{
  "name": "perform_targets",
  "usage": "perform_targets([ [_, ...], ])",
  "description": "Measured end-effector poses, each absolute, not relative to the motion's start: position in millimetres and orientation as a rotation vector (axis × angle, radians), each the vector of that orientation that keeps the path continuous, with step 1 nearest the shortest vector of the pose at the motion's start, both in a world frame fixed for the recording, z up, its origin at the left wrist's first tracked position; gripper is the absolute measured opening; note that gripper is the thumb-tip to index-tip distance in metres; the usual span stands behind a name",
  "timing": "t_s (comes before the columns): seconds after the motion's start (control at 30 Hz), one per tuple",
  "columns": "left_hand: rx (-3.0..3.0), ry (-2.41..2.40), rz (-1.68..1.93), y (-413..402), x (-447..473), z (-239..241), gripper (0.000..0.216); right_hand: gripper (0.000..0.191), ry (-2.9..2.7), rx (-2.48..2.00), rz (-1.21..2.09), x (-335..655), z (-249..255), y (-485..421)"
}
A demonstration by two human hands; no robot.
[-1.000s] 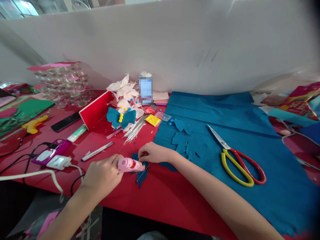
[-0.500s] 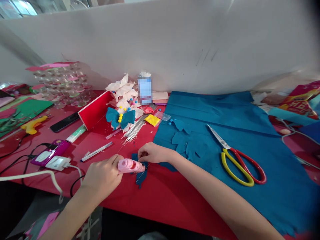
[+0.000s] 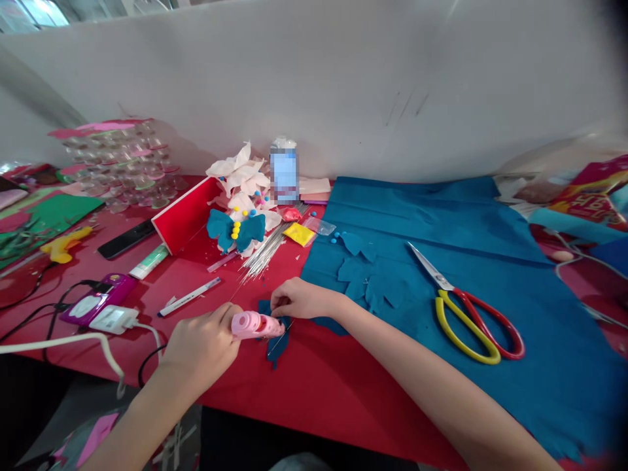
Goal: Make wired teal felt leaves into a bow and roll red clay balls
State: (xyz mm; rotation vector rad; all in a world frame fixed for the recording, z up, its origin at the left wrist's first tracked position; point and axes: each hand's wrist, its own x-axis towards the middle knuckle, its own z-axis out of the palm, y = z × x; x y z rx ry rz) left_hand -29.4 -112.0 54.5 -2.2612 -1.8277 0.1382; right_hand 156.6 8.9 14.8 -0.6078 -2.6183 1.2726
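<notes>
My left hand (image 3: 203,343) is wrapped round a small pink glue gun (image 3: 252,325), its front end over a blue cloth piece (image 3: 279,348) on the red table. Thin wire lies across that cloth. Close by on the right, my right hand (image 3: 299,299) is closed, its fingertips pinched at the cloth's upper part beside the glue gun's front end; the exact grip is partly hidden. Behind both hands sits a blue cloth butterfly (image 3: 236,230) with a row of yellow beads, among white petal shapes (image 3: 243,173).
Scissors (image 3: 464,307) with yellow and red handles lie on a large blue cloth (image 3: 417,209), near cut blue pieces (image 3: 366,278). A wire bundle (image 3: 265,252), yellow packet (image 3: 298,233), pen (image 3: 190,297), phone (image 3: 126,238), purple power strip (image 3: 101,297) and yellow glue gun (image 3: 67,244) surround the left side.
Both hands and the glue gun stay practically where they were. Only a very slight shift of the camera view shows.
</notes>
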Motion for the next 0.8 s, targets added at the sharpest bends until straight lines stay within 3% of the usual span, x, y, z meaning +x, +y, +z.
perform_targets([
  [0.8, -2.182, -1.76, 0.042, -128.8, -38.4, 49.8, 0.024, 0.01, -2.633, -0.645, 1.266, 156.4, 20.1, 6.8],
])
